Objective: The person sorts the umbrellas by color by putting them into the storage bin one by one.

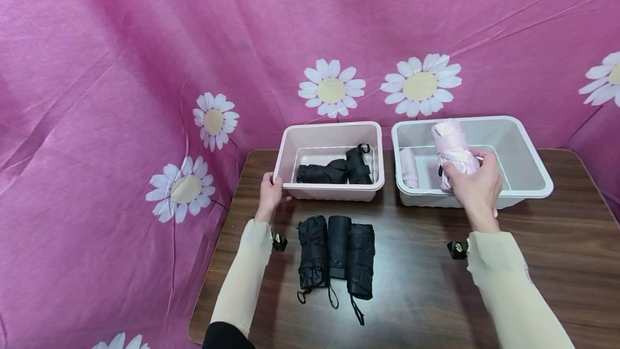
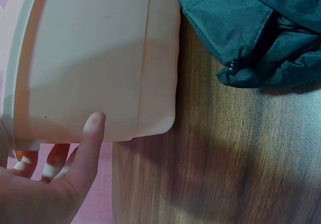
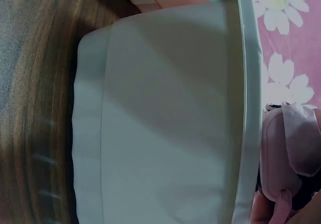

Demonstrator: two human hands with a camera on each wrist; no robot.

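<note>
The work looked about half done: inside the grey bin (image 1: 428, 199) lay one pale pink umbrella (image 1: 409, 168), and above its opening the right hand (image 1: 477, 185) gripped a second umbrella (image 1: 449, 141), a crinkled fabric roll. Left of the grey bin, the left hand's (image 1: 269, 194) fingers gripped the corner of a smooth plastic pinkish bin (image 1: 329, 193) holding two black umbrellas (image 1: 358, 170); nearer the person, left of the grey bin, three wrinkled black cylinders (image 1: 339, 246) were left out on the wood-grained table (image 1: 411, 284).

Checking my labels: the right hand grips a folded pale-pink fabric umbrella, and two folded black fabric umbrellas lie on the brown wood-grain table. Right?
Wrong count: the head view shows three black umbrellas on the table. The right hand does grip the pale-pink umbrella.
</note>
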